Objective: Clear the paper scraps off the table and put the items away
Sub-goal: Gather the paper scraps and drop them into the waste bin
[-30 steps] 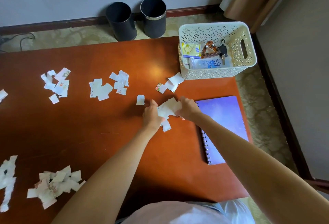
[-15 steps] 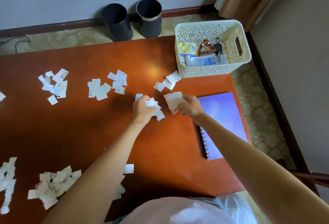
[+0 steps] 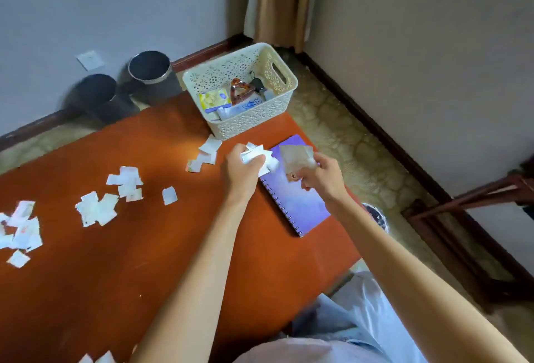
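Observation:
My left hand (image 3: pixel 242 170) is closed on a bunch of white paper scraps (image 3: pixel 258 155) above the table's right part. My right hand (image 3: pixel 323 175) pinches a few more scraps (image 3: pixel 296 158) over the purple spiral notebook (image 3: pixel 300 198). More white scraps lie loose on the red-brown table (image 3: pixel 144 247): a small heap (image 3: pixel 205 154) near the basket, a single piece (image 3: pixel 169 195), and groups (image 3: pixel 98 208) toward the left edge (image 3: pixel 21 229).
A cream perforated basket (image 3: pixel 277 102) with keys, a hair clip and packets stands at the table's far right corner. Two dark bins (image 3: pixel 150 76) (image 3: pixel 98 97) stand on the floor by the wall. Another bin (image 3: pixel 375 215) shows beside the table's right edge, under my right arm.
Both hands lifted off the table with their scraps and moved right, over the notebook. The view swung right and tilted; a bin by the table's right edge has come into sight.

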`<state>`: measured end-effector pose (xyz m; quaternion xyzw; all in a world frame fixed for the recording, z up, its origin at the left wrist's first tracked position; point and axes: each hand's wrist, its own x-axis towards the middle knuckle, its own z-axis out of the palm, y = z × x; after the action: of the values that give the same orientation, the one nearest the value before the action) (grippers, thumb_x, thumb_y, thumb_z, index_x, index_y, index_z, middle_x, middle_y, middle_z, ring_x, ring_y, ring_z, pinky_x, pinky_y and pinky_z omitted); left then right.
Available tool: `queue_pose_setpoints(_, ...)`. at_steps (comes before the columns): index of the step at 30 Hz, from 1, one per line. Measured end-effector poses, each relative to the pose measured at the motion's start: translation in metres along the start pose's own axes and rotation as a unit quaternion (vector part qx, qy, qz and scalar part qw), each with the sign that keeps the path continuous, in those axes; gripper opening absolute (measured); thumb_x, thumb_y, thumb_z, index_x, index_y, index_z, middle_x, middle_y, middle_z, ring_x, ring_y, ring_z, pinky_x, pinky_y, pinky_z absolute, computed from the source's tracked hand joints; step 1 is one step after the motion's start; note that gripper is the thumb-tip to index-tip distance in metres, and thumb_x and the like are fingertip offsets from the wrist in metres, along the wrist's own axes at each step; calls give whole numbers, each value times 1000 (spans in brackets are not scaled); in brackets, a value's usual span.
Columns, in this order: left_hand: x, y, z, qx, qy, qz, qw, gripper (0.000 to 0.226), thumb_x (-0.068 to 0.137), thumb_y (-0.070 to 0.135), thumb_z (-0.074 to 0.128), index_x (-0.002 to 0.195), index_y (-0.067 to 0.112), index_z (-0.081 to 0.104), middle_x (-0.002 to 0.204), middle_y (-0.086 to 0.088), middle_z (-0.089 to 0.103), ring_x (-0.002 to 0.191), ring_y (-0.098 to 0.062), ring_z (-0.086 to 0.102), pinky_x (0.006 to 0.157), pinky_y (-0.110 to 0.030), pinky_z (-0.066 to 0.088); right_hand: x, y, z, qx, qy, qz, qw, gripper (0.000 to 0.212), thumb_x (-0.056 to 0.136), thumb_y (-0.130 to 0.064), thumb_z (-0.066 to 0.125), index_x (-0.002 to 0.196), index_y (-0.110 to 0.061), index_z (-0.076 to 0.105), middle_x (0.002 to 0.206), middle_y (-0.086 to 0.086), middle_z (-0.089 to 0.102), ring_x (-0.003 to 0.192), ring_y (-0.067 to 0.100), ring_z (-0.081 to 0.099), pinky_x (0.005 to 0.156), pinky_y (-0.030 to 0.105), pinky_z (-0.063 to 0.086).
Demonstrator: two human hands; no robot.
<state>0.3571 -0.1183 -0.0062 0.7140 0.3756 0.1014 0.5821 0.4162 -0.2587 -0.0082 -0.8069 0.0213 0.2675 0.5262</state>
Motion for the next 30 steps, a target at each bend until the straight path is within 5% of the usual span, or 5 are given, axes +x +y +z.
queue_pose_setpoints(7, -34, 33, 117, 31, -135, 37, 990, 9, 79, 7, 64, 81, 9, 56, 79, -7, 59, 70, -21, 51, 51, -15, 38, -16, 41, -113, 100, 172, 48, 979, 32, 68, 12, 58, 56, -17, 53, 46, -2, 54, 35, 10, 43, 39, 18, 33)
queue_pose_setpoints(15, -52, 42, 280, 102, -253, -5, 962, 22, 70, 15, 60, 88, 3, 64, 92, -23, 70, 78, -36, 68, 66, -43, 58, 18, 119, -229, 144, 269, 153, 940, 32, 71, 10, 54, 56, -18, 52, 50, 0, 52, 40, 12, 45, 38, 18, 35)
queue_pose_setpoints(19, -39, 17, 357, 170, -295, -52, 939, 8, 78, 1, 55, 83, 7, 58, 88, -22, 67, 55, -28, 62, 46, -28, 54, 58, 171, -272, 126, 270, 223, 928, 26, 74, 11, 53, 56, -9, 48, 48, 2, 46, 36, 8, 43, 30, 12, 33)
queue_pose_setpoints(25, -7, -57, 454, 277, -309, -113, 903, 19, 82, -4, 51, 98, -1, 61, 107, -21, 65, 84, -36, 68, 62, -41, 60, 124, 268, -299, 92, 203, 312, 923, 17, 78, 11, 48, 82, -3, 58, 66, 11, 56, 44, 13, 49, 32, 15, 40)
queue_pose_setpoints(30, 16, -141, 524, 363, -337, -132, 859, 28, 86, -7, 47, 111, -1, 58, 120, -20, 59, 100, -38, 64, 70, -42, 59, 179, 367, -287, 77, 151, 368, 914, 25, 79, 11, 49, 62, -6, 54, 80, 19, 58, 50, 19, 54, 36, 19, 46)
